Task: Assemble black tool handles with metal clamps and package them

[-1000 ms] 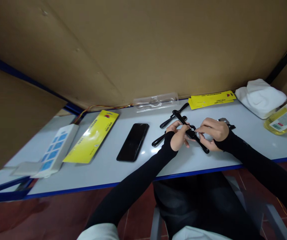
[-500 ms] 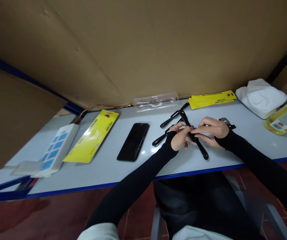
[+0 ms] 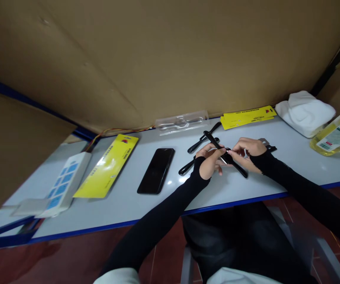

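Note:
My left hand and my right hand meet above the white table, both in black sleeves with the fingers bare. Together they grip a long black watch strap that runs diagonally between them, one end sticking up past my left fingers, the other end touching the table. My right fingers pinch the strap's middle. Two more black straps lie on the table just left of my left hand.
A black phone lies left of the straps. A yellow card and a white box with blue squares sit further left. Clear blister packs, stacked yellow cards, a white cloth and a bottle of yellow liquid line the back and right. Cardboard walls surround the table.
The strap's upper end has tilted a little while both hands keep holding it. My right fingers have shifted along its middle. The view has drifted slightly.

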Tool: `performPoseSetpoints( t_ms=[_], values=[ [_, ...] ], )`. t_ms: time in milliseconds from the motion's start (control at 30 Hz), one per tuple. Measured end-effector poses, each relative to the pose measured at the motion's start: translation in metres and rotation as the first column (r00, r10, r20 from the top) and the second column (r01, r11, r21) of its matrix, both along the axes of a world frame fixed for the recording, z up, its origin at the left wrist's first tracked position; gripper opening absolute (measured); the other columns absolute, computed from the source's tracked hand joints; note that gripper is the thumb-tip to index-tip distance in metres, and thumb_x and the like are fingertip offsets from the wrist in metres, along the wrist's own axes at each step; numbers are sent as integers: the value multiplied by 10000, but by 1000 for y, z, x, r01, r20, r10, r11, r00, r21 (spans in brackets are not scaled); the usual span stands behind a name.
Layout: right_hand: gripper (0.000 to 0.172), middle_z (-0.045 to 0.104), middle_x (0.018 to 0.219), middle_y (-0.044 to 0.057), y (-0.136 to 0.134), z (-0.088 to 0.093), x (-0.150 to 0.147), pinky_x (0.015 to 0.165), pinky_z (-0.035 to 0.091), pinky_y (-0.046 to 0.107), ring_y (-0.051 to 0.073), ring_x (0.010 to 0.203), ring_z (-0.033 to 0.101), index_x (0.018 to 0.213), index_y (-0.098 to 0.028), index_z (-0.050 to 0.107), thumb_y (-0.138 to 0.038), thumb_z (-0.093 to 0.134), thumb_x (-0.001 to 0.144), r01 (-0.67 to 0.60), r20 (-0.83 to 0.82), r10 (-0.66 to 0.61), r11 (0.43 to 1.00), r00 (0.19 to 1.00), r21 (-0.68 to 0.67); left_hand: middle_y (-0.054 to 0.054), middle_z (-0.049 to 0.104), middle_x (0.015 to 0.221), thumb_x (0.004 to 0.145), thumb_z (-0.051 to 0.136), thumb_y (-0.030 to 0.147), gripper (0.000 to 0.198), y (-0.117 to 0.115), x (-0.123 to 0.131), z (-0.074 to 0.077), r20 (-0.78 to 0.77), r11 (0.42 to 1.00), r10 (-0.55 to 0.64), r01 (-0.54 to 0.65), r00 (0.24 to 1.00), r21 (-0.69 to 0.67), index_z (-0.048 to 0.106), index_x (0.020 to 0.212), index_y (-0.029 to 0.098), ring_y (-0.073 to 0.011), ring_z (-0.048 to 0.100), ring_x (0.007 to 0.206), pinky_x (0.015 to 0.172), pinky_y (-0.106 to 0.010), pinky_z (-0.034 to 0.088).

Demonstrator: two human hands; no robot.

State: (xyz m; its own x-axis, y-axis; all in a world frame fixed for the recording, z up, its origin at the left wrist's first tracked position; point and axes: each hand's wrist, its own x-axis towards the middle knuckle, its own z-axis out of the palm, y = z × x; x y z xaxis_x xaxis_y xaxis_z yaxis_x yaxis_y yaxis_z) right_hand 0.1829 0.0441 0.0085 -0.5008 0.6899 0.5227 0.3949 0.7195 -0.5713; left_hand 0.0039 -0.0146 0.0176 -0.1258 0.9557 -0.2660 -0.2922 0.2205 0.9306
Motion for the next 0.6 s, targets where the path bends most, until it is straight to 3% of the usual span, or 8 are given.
performPoseSetpoints(
  t_ms=[67, 167, 233, 333, 400, 500, 600],
  values=[
    [289, 580, 588, -28, -3, 0, -4, 531, 373, 245, 93, 508, 464, 633, -199, 618, -351, 697, 867, 68, -11, -70, 984, 997, -162, -52, 739, 830, 616, 906, 403, 487, -3, 2, 2, -13, 1000, 10, -10, 1000, 30, 646, 954, 167, -277, 751, 524, 286, -247, 449],
    [328, 524, 490, -34, -6, 3, -7, 497, 348, 240, 93, 476, 444, 564, -193, 621, -366, 679, 836, 116, 25, -116, 903, 993, -413, -84, 755, 923, 599, 922, 419, 508, -5, 5, 5, -38, 999, 12, -11, 999, 41, 667, 951, 157, -270, 753, 530, 281, -252, 452],
    [281, 544, 517, -26, -7, 7, -4, 498, 353, 234, 93, 492, 455, 587, -186, 642, -324, 656, 831, 86, 6, -93, 888, 996, -451, -116, 768, 999, 591, 926, 407, 496, -5, 6, 7, -39, 1000, 4, -3, 999, 19, 679, 934, 147, -264, 750, 523, 270, -252, 440],
    [120, 653, 771, 6, -6, 14, 3, 501, 367, 226, 87, 551, 488, 877, -176, 738, -254, 673, 814, -13, -89, -10, 968, 996, -251, -138, 782, 1029, 611, 922, 369, 484, -3, 3, 7, -18, 1000, -2, 2, 1000, -30, 711, 974, 130, -255, 747, 515, 262, -241, 416],
    [271, 670, 961, 31, -5, 17, 9, 508, 376, 230, 73, 562, 465, 1094, -194, 742, -271, 716, 836, -78, -87, 72, 995, 994, -67, -140, 790, 1007, 633, 922, 352, 506, -1, -1, 6, -10, 999, 0, 0, 1000, -46, 733, 1040, 117, -254, 749, 519, 263, -237, 408],
    [187, 661, 956, 29, -2, 19, 14, 549, 389, 246, 78, 573, 426, 1060, -208, 754, -336, 715, 929, -152, 0, 153, 983, 988, 107, -141, 796, 942, 657, 927, 366, 544, 0, -5, 3, -15, 999, -12, 12, 1000, -39, 754, 1097, 97, -262, 753, 529, 268, -234, 404],
    [147, 641, 825, 3, 0, 16, 13, 580, 392, 256, 98, 592, 444, 975, -200, 721, -344, 693, 975, -177, 19, 176, 974, 984, 139, -140, 796, 885, 684, 927, 411, 560, -1, -5, -1, -36, 1000, -22, 22, 999, -8, 771, 1110, 82, -260, 757, 542, 292, -231, 426]
  ],
)
